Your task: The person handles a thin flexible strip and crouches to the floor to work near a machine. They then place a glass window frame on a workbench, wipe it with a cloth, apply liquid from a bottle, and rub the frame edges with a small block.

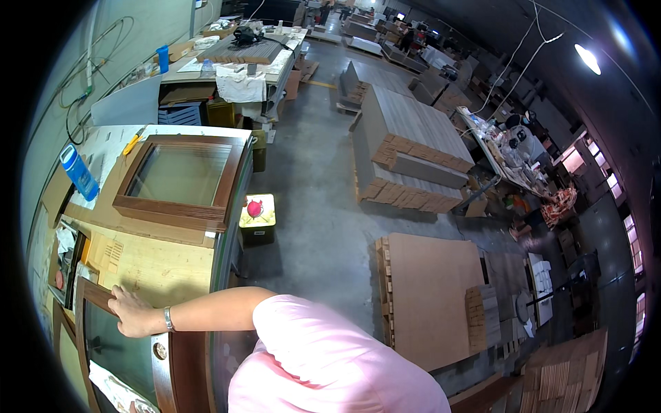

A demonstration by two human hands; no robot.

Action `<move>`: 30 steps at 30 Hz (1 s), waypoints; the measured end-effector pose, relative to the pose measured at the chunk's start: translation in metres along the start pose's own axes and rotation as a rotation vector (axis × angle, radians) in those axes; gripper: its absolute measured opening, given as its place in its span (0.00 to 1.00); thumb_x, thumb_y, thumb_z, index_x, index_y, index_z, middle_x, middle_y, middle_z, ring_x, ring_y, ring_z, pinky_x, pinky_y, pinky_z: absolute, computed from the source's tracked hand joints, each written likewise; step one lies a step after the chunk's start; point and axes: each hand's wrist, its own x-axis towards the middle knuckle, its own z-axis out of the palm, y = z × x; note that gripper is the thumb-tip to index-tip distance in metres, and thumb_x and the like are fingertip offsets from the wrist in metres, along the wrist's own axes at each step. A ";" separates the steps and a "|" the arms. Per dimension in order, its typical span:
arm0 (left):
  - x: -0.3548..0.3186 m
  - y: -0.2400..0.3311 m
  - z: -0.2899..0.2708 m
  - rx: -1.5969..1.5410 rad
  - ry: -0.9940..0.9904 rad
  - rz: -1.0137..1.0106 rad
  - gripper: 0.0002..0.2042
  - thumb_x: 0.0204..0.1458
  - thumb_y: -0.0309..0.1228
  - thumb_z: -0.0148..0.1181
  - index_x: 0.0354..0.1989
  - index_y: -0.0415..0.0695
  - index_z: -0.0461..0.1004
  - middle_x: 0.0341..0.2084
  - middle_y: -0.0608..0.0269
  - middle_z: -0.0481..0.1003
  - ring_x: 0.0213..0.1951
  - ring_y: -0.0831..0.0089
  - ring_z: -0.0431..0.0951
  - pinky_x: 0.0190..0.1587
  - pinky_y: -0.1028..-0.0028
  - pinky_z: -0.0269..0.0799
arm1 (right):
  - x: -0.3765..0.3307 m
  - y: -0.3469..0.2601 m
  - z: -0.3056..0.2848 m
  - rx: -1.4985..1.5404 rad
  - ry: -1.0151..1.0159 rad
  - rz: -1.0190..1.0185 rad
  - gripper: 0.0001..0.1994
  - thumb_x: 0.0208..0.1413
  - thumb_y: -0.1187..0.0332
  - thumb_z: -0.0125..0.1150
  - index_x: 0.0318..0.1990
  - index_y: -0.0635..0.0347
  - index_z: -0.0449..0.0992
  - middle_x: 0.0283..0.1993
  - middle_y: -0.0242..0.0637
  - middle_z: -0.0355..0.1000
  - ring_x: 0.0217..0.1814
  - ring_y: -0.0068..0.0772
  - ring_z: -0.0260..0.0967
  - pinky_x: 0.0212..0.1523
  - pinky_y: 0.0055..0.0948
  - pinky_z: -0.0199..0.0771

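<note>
Grey workshop floor (310,199) runs beside a workbench (165,265), where a second brown framed panel (179,173) lies beyond the near one. On the near glass panel with brown frame (117,347), at the lower left of the view, the right hand (135,313) rests its slightly spread fingers at the upper rail, but whether they clamp it, I cannot tell. White cloth (113,385) lies upon its glass, and the left hand I cannot make out.

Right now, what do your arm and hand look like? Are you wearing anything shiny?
The hand is bare, with no glove. A shiny, silvery band circles the wrist; I can't tell if it's a watch or a bracelet. The loose, short sleeve is pale pink.
</note>
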 end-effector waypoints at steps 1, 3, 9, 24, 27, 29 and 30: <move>-0.001 -0.002 0.000 -0.003 0.002 -0.001 0.17 0.56 0.35 0.61 0.48 0.35 0.74 0.52 0.43 0.62 0.52 0.59 0.66 0.51 0.63 0.72 | -0.001 -0.001 0.000 -0.009 -0.002 0.000 0.10 0.44 0.74 0.59 0.35 0.69 0.69 0.56 0.55 0.56 0.62 0.54 0.54 0.58 0.47 0.63; -0.001 0.000 0.001 -0.062 0.010 -0.039 0.17 0.56 0.35 0.61 0.48 0.35 0.74 0.54 0.43 0.60 0.52 0.59 0.66 0.49 0.64 0.73 | 0.000 -0.001 0.002 -0.018 0.011 -0.003 0.10 0.43 0.74 0.60 0.34 0.68 0.69 0.55 0.55 0.56 0.62 0.54 0.54 0.58 0.47 0.63; 0.000 0.024 -0.004 -0.394 -0.057 -0.314 0.17 0.56 0.33 0.62 0.50 0.35 0.72 0.58 0.49 0.54 0.51 0.62 0.67 0.40 0.68 0.79 | 0.001 0.001 0.004 -0.045 0.020 -0.024 0.10 0.43 0.74 0.60 0.34 0.68 0.69 0.55 0.54 0.55 0.61 0.54 0.54 0.57 0.46 0.64; 0.004 0.035 -0.011 -0.085 -0.086 -0.190 0.18 0.58 0.36 0.58 0.50 0.35 0.72 0.55 0.42 0.60 0.52 0.56 0.66 0.50 0.63 0.73 | 0.002 0.007 0.011 -0.083 0.040 -0.063 0.13 0.44 0.74 0.59 0.38 0.69 0.69 0.55 0.55 0.54 0.60 0.55 0.54 0.57 0.47 0.64; 0.004 0.038 -0.010 -0.132 -0.058 -0.197 0.17 0.58 0.35 0.58 0.50 0.35 0.71 0.54 0.44 0.60 0.51 0.59 0.68 0.44 0.65 0.78 | 0.003 0.004 0.010 -0.084 0.024 -0.064 0.13 0.44 0.73 0.59 0.38 0.69 0.69 0.55 0.56 0.54 0.60 0.55 0.54 0.57 0.48 0.64; 0.005 0.052 -0.012 -0.252 -0.062 -0.335 0.17 0.58 0.34 0.58 0.50 0.35 0.71 0.54 0.46 0.60 0.50 0.60 0.69 0.41 0.68 0.81 | 0.002 0.002 0.006 -0.081 0.004 -0.060 0.13 0.43 0.73 0.60 0.38 0.69 0.69 0.55 0.56 0.55 0.61 0.56 0.54 0.57 0.48 0.64; 0.006 0.055 -0.013 -0.261 -0.085 -0.352 0.17 0.58 0.33 0.58 0.51 0.36 0.70 0.53 0.46 0.61 0.50 0.61 0.69 0.39 0.68 0.81 | 0.001 0.001 0.005 -0.081 0.002 -0.060 0.13 0.43 0.73 0.60 0.38 0.69 0.69 0.55 0.57 0.55 0.61 0.56 0.54 0.57 0.48 0.64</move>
